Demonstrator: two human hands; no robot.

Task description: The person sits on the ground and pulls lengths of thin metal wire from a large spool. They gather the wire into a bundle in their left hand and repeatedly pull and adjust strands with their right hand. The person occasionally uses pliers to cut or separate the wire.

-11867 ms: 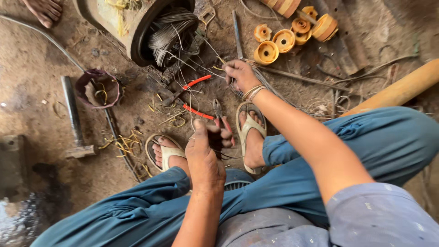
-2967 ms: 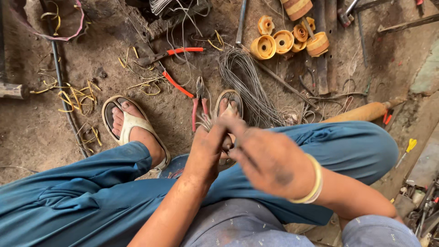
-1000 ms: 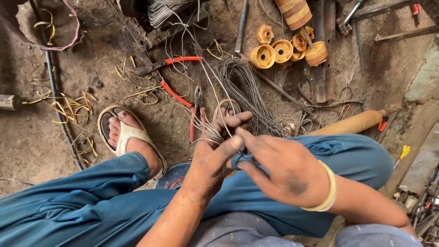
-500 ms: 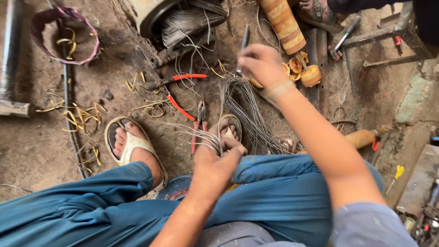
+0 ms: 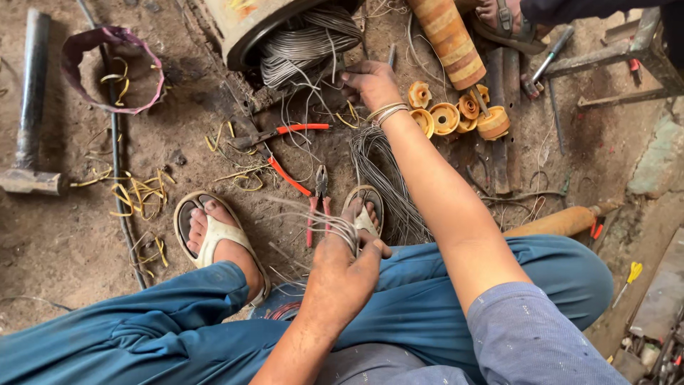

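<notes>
My left hand (image 5: pixel 340 274) is closed around a bunch of thin grey wire strands (image 5: pixel 318 219), held just above my right sandalled foot (image 5: pixel 365 211). My right hand (image 5: pixel 368 82) is stretched forward, fingers bent down onto loose wires (image 5: pixel 324 85) that spill from a round motor housing (image 5: pixel 246 32). Its palm faces away, so any grip is hidden. A loose coil of grey wire (image 5: pixel 388 178) lies on the ground under my right forearm. Small red-handled pliers (image 5: pixel 318 201) lie just ahead of my left hand.
Long red-handled cutters (image 5: pixel 285 135) lie on the dirt. A hammer (image 5: pixel 28 107) and pink ring (image 5: pixel 107 68) are at left, orange spools (image 5: pixel 449 117) and a striped roller (image 5: pixel 445 36) at right. Another person's foot (image 5: pixel 506 18) is at top right.
My right hand left the wire bunch and reached forward to the wires at the motor housing. The left hand stays closed on the bunch.
</notes>
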